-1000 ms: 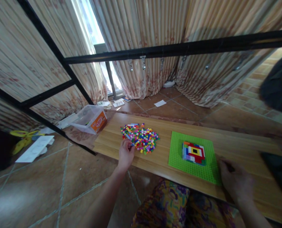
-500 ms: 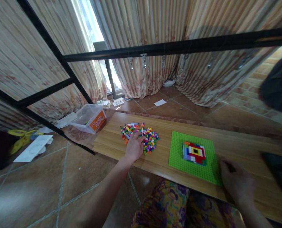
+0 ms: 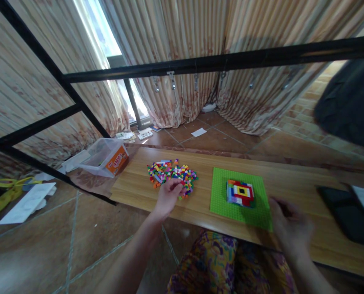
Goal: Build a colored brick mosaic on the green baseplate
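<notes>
My left hand [image 3: 167,197] is over the front of a loose pile of small coloured building bricks [image 3: 186,173], thumb and fingers pinched together. A bit of red shows at its fingertips, but I cannot tell whether that is a held brick or part of the pile. On a green baseplate [image 3: 220,200] stands a low build of bricks [image 3: 240,193], with red, white and yellow rings around a dark centre. Just right of the baseplate is my right hand [image 3: 292,226], blurred, its fingers curled; what they may hold is hidden.
The bricks lie on a narrow wooden table [image 3: 197,216]. A clear plastic box [image 3: 100,157] with an orange label stands beyond its left end. On the right lies a dark flat tablet-like thing [image 3: 344,214]. A black metal bar [image 3: 200,64] crosses ahead, before curtains.
My left hand has drawn its fingers together and lifted slightly at the pile. The whole view has swung a little to the right. My right hand stays curled beside the baseplate.
</notes>
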`<state>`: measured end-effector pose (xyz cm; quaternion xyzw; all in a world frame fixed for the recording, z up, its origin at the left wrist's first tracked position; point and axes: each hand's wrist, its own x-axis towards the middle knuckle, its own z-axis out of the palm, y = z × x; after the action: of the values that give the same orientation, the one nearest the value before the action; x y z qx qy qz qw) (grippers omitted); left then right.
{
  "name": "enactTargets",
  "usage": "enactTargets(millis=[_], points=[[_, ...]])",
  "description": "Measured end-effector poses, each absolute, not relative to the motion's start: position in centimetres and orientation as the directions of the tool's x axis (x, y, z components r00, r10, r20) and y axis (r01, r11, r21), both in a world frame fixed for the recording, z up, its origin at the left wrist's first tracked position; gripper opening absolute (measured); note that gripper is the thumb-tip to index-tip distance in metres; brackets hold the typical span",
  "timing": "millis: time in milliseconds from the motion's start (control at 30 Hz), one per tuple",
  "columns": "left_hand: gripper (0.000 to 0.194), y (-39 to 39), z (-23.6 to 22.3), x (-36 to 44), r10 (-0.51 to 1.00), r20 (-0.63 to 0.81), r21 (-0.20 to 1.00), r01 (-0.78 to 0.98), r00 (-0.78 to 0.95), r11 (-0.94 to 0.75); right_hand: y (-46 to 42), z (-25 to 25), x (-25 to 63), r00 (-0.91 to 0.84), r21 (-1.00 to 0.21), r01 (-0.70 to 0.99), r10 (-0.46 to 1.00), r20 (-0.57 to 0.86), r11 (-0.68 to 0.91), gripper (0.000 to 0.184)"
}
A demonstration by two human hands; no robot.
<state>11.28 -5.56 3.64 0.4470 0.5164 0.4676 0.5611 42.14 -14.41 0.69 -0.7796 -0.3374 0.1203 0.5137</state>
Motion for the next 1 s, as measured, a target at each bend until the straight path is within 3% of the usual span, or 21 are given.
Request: enactTargets(millis=[100, 200, 400, 567, 767, 900, 1000], points=[[0.035, -7.1, 4.8, 12.5, 0.955, -0.277, 0.903, -0.310, 0.111, 0.298, -14.0, 3.1, 36.3, 0.531, -0.962, 0.270, 0.838, 0.127, -0.025, 0.038], [0.042, -8.5, 6.0, 13.4, 0.923, -0.340, 0.830, -0.403, 0.181, 0.385, -13.3, 4.8, 31.6, 0.312, -0.993, 0.121, 0.949, 0.053, 0.016, 0.038], [0.041, -10.3, 7.4, 14.2, 0.907, -0.350, 0.847, -0.334, 0.235, 0.414, -12.6, 5.9, 28.5, 0.117, -0.995, -0.018, 0.989, 0.095, 0.098, 0.038], [0.041, -11.3, 7.8, 14.5, 0.928, -0.300, 0.896, -0.267, 0.223, 0.354, -13.1, 5.5, 28.0, 0.013, -0.990, -0.065, 0.992, 0.127, 0.127, 0.024], [0.042, -12.9, 7.3, 14.2, 0.889, -0.358, 0.842, -0.312, 0.285, 0.439, -14.7, 5.1, 27.9, 0.093, -0.986, 0.023, 0.982, 0.167, 0.166, 0.016], [0.042, -13.7, 6.5, 13.7, 0.784, -0.495, 0.704, -0.356, 0.374, 0.614, -15.9, 5.0, 28.3, 0.052, -0.956, 0.164, 0.965, 0.256, 0.245, 0.014], [0.039, -14.0, 6.2, 13.4, 0.743, -0.534, 0.675, -0.326, 0.405, 0.662, -16.6, 4.9, 28.6, 0.004, -0.941, 0.214, 0.963, 0.268, 0.261, 0.014]])
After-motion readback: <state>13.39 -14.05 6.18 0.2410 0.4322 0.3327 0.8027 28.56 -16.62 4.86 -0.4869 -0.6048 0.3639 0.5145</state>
